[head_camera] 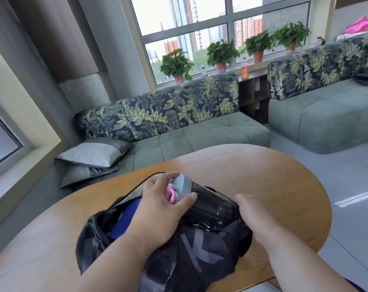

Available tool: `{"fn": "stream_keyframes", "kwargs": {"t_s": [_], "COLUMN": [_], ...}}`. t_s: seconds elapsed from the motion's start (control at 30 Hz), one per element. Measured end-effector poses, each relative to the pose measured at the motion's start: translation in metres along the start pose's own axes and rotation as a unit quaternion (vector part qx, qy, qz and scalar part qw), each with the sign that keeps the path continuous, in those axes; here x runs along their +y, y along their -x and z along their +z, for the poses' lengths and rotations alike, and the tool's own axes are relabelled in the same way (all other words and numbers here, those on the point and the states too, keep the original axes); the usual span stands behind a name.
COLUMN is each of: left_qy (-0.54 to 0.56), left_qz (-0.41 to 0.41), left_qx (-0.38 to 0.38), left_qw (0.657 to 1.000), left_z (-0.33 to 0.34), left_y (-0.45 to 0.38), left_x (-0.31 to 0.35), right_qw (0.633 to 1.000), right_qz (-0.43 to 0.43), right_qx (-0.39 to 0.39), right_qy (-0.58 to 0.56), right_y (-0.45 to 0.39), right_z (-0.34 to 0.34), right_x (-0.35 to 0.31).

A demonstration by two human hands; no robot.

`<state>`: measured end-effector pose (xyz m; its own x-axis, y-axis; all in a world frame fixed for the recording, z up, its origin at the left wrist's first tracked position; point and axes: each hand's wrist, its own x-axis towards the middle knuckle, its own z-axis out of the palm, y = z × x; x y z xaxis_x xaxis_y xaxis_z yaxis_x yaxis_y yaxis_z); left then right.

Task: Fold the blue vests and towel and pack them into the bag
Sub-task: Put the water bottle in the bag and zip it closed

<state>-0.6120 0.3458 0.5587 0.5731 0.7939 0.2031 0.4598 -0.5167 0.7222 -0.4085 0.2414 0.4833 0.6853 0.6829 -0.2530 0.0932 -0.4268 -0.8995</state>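
**Packing stage: the bottle goes in on top of the blue cloth**

Starting at the left, we see blue fabric (126, 218) already lying inside the open mouth of the dark bag (199, 256), which sits on the round wooden table (273, 175). We cannot tell whether this is a vest or the towel, nor how many pieces are in there. Our left hand (157, 213) grasps the grey cap end of a dark bottle (212, 205), thumb and fingers curled round it beside its pink loop, and the bottle lies tilted across the bag's opening. Our right hand (252, 216) rests at the bag's right edge by the bottle's base; whether it grips the fabric there we cannot tell.

We judge folding finished and packing under way. Next, the bottle needs easing down beside the cloth while the opening is held wide.
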Motion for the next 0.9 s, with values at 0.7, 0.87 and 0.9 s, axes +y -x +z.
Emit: {"fn": "stream_keyframes", "kwargs": {"t_s": [0.7,0.87,0.9], "left_qy": [-0.036,0.275,0.367], "left_qz": [-0.021,-0.127,-0.171], "left_qx": [-0.062,-0.095,-0.090], "left_qw": [0.997,0.948,0.910], "left_z": [0.026,0.009,0.004], "left_y": [0.005,0.001,-0.003], "left_x": [0.021,0.003,0.001], "right_qw": [0.984,0.971,0.964], "right_qz": [-0.084,-0.097,-0.107], "right_qx": [-0.034,-0.198,-0.215], "right_qy": [0.155,0.096,0.115], "right_y": [0.005,0.015,0.017], "right_z": [-0.014,-0.021,-0.021], "right_x": [-0.001,-0.004,-0.004]}}
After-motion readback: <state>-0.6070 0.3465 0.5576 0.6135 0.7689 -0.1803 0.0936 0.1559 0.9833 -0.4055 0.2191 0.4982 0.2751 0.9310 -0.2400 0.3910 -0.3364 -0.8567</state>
